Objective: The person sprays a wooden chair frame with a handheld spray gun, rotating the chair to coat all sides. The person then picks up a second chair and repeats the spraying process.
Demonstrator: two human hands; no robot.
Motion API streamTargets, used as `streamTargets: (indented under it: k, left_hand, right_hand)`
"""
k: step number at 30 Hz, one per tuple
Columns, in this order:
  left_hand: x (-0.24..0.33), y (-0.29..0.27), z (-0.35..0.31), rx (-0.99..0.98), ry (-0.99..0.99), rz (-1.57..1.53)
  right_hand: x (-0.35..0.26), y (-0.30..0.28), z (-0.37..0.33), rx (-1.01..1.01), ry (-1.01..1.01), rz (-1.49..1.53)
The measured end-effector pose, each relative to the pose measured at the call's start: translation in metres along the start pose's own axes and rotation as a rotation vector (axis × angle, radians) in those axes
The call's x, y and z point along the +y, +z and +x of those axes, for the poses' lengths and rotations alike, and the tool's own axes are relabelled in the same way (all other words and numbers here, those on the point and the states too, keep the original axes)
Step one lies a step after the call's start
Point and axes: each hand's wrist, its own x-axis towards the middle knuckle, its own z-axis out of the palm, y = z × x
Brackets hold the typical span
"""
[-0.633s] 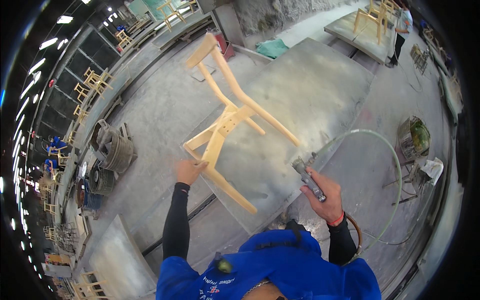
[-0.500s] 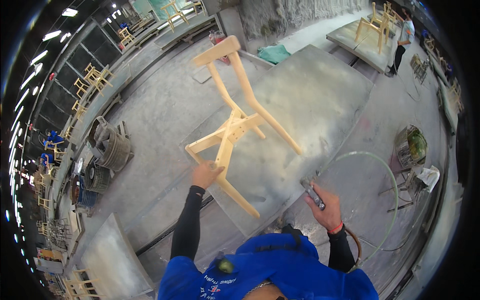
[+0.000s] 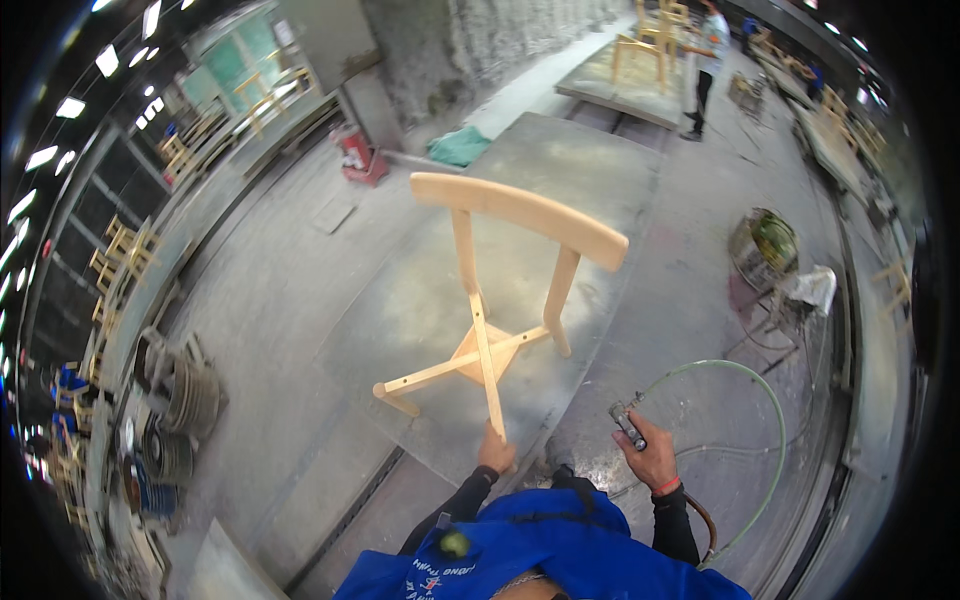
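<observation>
- One chair frame (image 3: 485, 350) is upright over one grey table (image 3: 590, 170)
- Left hand (image 3: 497, 455) closes around one crossbar's end (image 3: 496, 412)
- Right hand (image 3: 652, 457) wraps one spray gun (image 3: 626, 424), beside one green hose (image 3: 781, 430)
- Compared with earlier, the chair frame is turned, backrest (image 3: 520, 209) broadside

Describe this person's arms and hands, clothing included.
The left hand and right hand are gloveless. Close-fitting black sleeves cover the forearms; a red band circles the right wrist. The shirt is blue.
</observation>
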Motion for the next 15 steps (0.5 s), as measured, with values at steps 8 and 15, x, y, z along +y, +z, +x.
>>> streamTargets:
  k: [8, 15]
  left_hand:
    - [-0.046, -0.177, 0.132, -0.108, 0.047, 0.698]
    - [-0.039, -0.224, 0.159, 0.300, 0.022, 0.806]
  right_hand:
    - [0.003, -0.048, -0.034, 0.141, 0.231, 0.059]
    - [-0.014, -0.077, -0.034, 0.120, 0.226, 0.278]
